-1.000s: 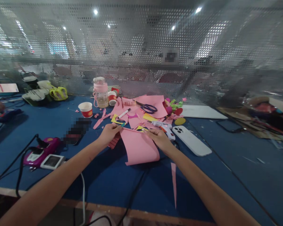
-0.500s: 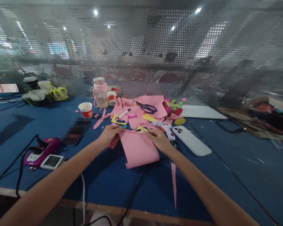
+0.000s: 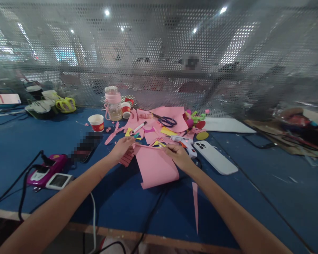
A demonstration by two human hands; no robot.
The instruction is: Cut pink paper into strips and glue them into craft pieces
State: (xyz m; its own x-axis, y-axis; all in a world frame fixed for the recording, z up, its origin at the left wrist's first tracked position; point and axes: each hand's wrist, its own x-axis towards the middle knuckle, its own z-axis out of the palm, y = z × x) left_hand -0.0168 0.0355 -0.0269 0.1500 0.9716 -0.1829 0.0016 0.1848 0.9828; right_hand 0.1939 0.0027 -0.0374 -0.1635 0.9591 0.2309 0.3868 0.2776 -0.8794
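Note:
A sheet of pink paper (image 3: 156, 167) hangs between my two hands over the blue table, its upper edge rolled into a thin tube and its lower edge curling. My left hand (image 3: 123, 147) is closed at the left end of the rolled edge; a small teal thing (image 3: 136, 135) shows at its fingertips, too small to name. At the right end, my right hand (image 3: 176, 154) pinches the roll between thumb and fingers. Below my left hand lies a piece of striped pink paper (image 3: 127, 159). A white glue gun (image 3: 187, 144) lies just beyond my right hand.
Pink sheets (image 3: 178, 116) with scissors (image 3: 167, 121) and a marker (image 3: 139, 127) lie behind my hands. A paper cup (image 3: 96, 123) and bottle (image 3: 113, 107) stand back left. A white phone (image 3: 216, 158) lies right; a purple power strip (image 3: 46, 169) sits left.
My left hand has shifted slightly left and up along the paper's top edge, showing more of the striped paper. My right hand and the sheet have barely moved.

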